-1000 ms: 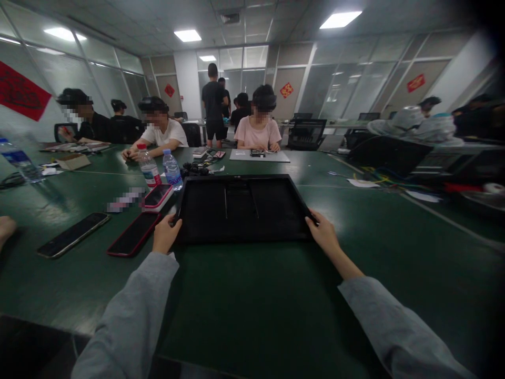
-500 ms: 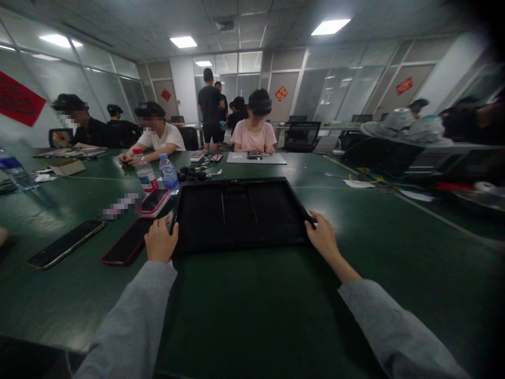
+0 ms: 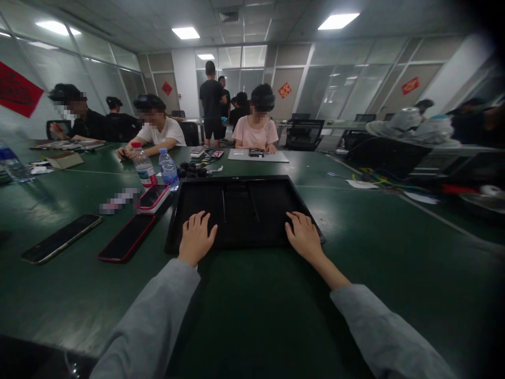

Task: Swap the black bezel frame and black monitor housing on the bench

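A black rectangular frame (image 3: 236, 231), like a monitor's bezel or shell with a raised rim, lies flat on the green table (image 3: 260, 316) in front of me. Two thin straight strips run across its inside. Over its near left part is my left hand (image 3: 197, 238), fingers spread and pointing away from me. My right hand (image 3: 304, 236) is over the near right part, its fingers apart and slightly bent. Neither hand grips anything. Whether the fingertips touch the frame I cannot tell.
Left of the frame lie a red-edged phone (image 3: 128, 238), a dark phone (image 3: 62, 238) and a pink-edged device (image 3: 153, 198). Two water bottles (image 3: 169, 168) stand behind these, near black cables (image 3: 193, 169). Across the table a person in pink (image 3: 255, 131) sits at a grey board (image 3: 236, 155).
Both hands have let go of the frame's side edges and moved inward over it. The frame now lies flat on the table. The view has shifted slightly.
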Demonstrator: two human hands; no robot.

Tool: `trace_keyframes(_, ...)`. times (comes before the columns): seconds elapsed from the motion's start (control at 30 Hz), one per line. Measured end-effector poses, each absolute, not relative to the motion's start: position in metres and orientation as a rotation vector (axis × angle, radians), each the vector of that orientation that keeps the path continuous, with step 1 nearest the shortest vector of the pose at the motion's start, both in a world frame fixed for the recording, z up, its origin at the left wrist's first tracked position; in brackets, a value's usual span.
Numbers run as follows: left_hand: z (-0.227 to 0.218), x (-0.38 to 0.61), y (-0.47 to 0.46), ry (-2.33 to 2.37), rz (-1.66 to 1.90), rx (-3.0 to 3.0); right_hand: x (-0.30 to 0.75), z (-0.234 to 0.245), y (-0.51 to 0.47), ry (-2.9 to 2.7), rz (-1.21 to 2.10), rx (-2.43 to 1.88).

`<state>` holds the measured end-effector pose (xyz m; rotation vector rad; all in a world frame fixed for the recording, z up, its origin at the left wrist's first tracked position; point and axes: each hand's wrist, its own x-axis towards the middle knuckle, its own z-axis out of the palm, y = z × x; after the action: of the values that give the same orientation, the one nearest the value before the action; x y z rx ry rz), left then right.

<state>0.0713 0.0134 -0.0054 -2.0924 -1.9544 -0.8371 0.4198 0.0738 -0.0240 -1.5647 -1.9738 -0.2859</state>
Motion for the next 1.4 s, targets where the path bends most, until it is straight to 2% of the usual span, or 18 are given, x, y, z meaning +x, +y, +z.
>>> trace_keyframes(0.4,0.003,0.06,0.005,-1.96,-0.902,-2.045,0.435,-0.024,0.073,-1.9,-0.274,-1.515)
trace_keyframes(0.67,0.006,0.011,0.0,-2.226,-0.848,-1.62,0.441,-0.024,0.071,-1.924,-0.187,-1.55)
trace_keyframes(0.9,-0.006,-0.02,0.01,-2.587,-1.126,-1.553,0.438,-0.017,0.064,-1.904,-0.035,-1.71)
trace_keyframes(1.1,-0.01,-0.026,0.014,-2.647,-1.238,-1.583,0.435,-0.007,0.054,-1.921,0.065,-1.854)
trace_keyframes(1.4,-0.009,-0.031,0.015,-2.677,-1.216,-1.569,0.439,-0.003,0.051,-1.912,0.002,-2.01)
